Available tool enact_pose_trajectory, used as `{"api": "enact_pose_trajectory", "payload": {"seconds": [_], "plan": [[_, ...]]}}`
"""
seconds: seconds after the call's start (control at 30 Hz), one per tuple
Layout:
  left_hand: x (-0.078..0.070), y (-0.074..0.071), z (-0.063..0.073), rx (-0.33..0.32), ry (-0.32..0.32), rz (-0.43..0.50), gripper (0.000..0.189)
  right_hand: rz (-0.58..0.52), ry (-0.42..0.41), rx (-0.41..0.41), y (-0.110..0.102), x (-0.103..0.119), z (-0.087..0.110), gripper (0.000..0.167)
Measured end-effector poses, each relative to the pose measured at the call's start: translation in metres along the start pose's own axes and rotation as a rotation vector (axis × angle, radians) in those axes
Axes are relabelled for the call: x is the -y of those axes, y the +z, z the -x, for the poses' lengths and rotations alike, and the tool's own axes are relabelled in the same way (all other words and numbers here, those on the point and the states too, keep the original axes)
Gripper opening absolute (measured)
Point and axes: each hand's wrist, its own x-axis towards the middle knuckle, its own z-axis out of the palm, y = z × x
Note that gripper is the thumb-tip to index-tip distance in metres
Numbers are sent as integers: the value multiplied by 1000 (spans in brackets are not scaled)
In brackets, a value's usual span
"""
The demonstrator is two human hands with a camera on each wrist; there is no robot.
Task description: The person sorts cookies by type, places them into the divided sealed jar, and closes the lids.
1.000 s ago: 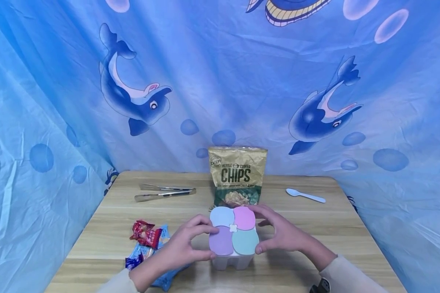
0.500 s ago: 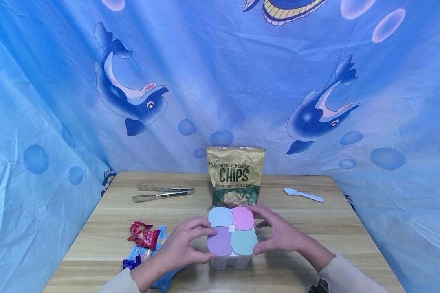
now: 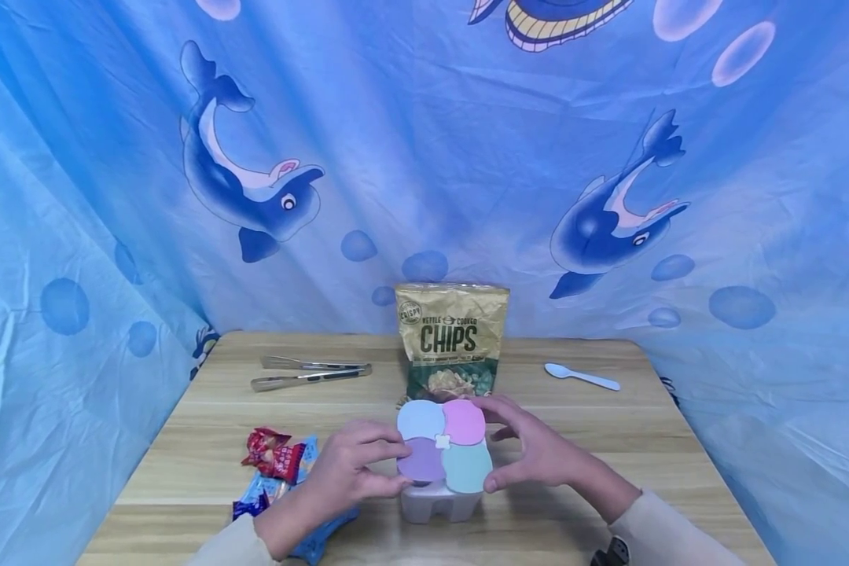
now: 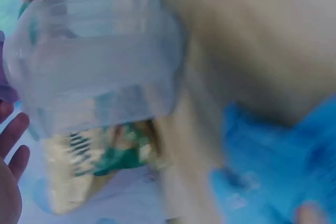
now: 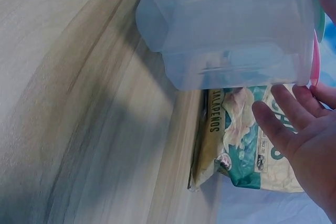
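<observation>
desk (image 3: 311, 409): wood-grained, under the container (image 3: 442, 497)
chip bag (image 3: 456, 334): upright behind the container
container: front middle of the desk, between both hands
right hand (image 3: 534, 454): gripping the container's top
left hand (image 3: 350, 464): pinching the purple lid (image 3: 423, 462)
purple lid: front edge raised

Wears pale left sleeve (image 3: 233, 545), seven o'clock | matching right sleeve (image 3: 668, 534), half past four | black wrist device (image 3: 612, 553), five o'clock
</observation>
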Motion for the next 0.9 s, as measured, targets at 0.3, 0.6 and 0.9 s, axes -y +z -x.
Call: {"api": "enact_pose_trajectory", "payload": {"seconds": [0.3, 0.6, 0.9], "plan": [[-5, -7, -24, 60, -230, 137, 28, -14, 29, 20, 1, 0, -2, 106], [-6, -14, -38, 187, -582, 283, 18, 29, 29, 8, 2, 2, 0, 106], [2, -11, -44, 255, -726, 327, 22, 30, 51, 6, 3, 5, 0, 106]]}}
